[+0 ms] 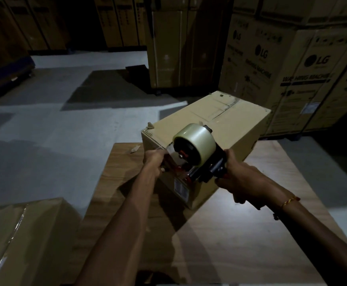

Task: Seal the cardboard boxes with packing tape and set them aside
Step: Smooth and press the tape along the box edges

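With the right hand (237, 178) gripping the tape dispenser (195, 153) and the left hand (155, 159) seemingly pinching the tape end, anchor it over the cardboard box (220, 122) edge before pulling along the seam

near box (24, 234) cropped, label (181, 188) illegible

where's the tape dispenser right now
In the head view, the tape dispenser is centre frame, over the near end of the cardboard box on the wooden table. The right hand grips its handle and the left hand pinches the tape end.
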Available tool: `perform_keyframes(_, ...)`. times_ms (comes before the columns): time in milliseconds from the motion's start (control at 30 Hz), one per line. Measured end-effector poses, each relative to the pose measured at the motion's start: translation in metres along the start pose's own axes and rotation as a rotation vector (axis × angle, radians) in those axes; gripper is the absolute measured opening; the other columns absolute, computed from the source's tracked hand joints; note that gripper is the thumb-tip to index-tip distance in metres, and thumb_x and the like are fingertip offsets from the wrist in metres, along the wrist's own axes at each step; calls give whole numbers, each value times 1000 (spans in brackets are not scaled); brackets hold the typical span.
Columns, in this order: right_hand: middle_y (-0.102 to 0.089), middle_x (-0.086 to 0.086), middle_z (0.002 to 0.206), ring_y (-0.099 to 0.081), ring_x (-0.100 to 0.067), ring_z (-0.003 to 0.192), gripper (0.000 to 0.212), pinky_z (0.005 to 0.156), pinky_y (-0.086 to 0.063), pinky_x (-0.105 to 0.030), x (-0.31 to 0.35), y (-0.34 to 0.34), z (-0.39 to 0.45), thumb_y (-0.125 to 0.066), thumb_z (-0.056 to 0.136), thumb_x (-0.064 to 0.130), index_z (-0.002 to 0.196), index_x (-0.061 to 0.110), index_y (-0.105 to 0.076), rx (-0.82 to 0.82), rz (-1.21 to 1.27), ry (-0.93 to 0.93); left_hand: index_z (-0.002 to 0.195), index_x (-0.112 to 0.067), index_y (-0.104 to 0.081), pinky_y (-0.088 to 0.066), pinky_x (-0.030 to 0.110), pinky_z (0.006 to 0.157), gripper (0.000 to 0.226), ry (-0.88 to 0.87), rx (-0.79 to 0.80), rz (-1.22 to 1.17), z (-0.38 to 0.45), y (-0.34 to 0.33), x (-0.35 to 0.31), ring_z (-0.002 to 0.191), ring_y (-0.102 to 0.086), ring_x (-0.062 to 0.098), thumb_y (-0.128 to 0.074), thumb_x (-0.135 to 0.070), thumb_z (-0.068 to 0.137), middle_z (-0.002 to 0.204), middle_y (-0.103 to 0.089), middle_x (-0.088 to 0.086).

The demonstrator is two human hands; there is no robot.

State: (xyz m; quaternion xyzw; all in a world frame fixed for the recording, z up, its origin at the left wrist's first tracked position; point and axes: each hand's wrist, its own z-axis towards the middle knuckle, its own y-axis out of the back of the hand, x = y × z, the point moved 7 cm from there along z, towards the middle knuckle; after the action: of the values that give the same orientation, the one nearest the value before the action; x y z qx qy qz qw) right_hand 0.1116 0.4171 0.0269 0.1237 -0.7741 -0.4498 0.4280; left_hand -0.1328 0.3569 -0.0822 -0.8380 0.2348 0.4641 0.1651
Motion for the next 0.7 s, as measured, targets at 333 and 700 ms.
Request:
perform_keyframes(333, -66, -11, 79, -68, -27, 53, 44, 48, -59, -42, -8, -4, -4, -62, 99, 19, 126, 24, -27, -53, 68, 36, 100, -8, -66, -43, 52, 88, 31, 3, -15, 21, -14, 8, 7, 100, -65, 28, -84, -26, 82, 102, -70, 10)
perform_keyframes(700, -65, -7, 78, -67, -29, 55, 46, 47, -58, -41, -13, -5, -4, -62, 99, 21, 127, 27, -26, -79, 86, 65, 74, -15, -53, -39, 23, 51, 46, 19, -19, 124, -44, -7, 17, 44, -52, 15, -24, -29, 106, 54, -52, 3)
